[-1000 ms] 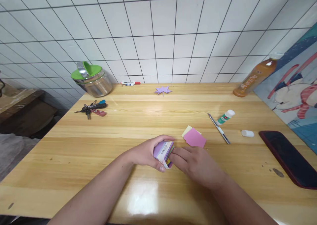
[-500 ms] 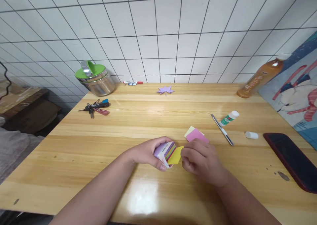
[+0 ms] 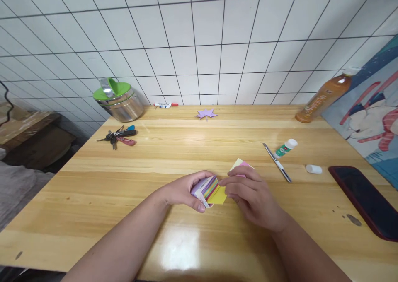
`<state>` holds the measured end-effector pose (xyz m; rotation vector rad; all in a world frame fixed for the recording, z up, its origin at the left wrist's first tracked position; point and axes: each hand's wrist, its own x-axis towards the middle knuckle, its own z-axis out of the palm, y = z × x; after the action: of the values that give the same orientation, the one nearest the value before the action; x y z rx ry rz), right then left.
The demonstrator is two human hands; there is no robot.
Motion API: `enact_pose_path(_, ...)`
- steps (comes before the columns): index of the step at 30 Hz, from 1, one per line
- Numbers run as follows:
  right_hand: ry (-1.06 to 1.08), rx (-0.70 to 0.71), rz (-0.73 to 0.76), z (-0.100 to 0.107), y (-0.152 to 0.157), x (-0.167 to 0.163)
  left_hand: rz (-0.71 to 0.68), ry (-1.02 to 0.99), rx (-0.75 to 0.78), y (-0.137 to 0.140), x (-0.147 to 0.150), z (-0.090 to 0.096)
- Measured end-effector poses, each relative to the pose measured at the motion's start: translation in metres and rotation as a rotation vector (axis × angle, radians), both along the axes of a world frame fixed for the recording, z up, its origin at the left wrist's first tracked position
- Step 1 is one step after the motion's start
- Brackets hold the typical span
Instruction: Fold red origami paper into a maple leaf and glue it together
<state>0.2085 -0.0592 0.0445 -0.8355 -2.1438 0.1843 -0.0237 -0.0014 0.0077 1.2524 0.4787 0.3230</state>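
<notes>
My left hand [image 3: 190, 193] is wrapped round a small purple-and-white box [image 3: 201, 187] of coloured paper sheets, tilted with its open end to the right. The edges of several sheets show inside. A yellow sheet of paper [image 3: 217, 196] sticks out of that end, and my right hand [image 3: 248, 195] has its fingers closed at the sheet's right edge. The index finger reaches over the sheet's top corner; the thumb is partly hidden. Just behind the right hand lie a pale yellow sheet [image 3: 238, 162] and a pink sheet [image 3: 246, 164], partly covered by the fingers.
A utility knife [image 3: 276, 162], a glue stick [image 3: 285, 148], its white cap [image 3: 314, 169] and a phone [image 3: 363, 201] lie to the right. Further back are a bottle [image 3: 323, 95], a purple paper leaf [image 3: 206, 114], markers [image 3: 166, 105], keys [image 3: 118, 136] and a green-lidded metal pot [image 3: 120, 102].
My right hand has shifted slightly left and up, its index finger now stretched toward the box opening. It covers more of the pink sheet. The view has moved a little.
</notes>
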Motion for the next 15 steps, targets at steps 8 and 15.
enact_pose_path(8,0.035,-0.101,-0.001,0.001,0.004,0.004,-0.077,-0.055,-0.103,-0.003,0.003,0.004)
enact_pose_path(15,0.657,-0.346,-0.266,-0.003,0.008,0.037,-0.011,-0.031,-0.084,0.0,-0.001,-0.003)
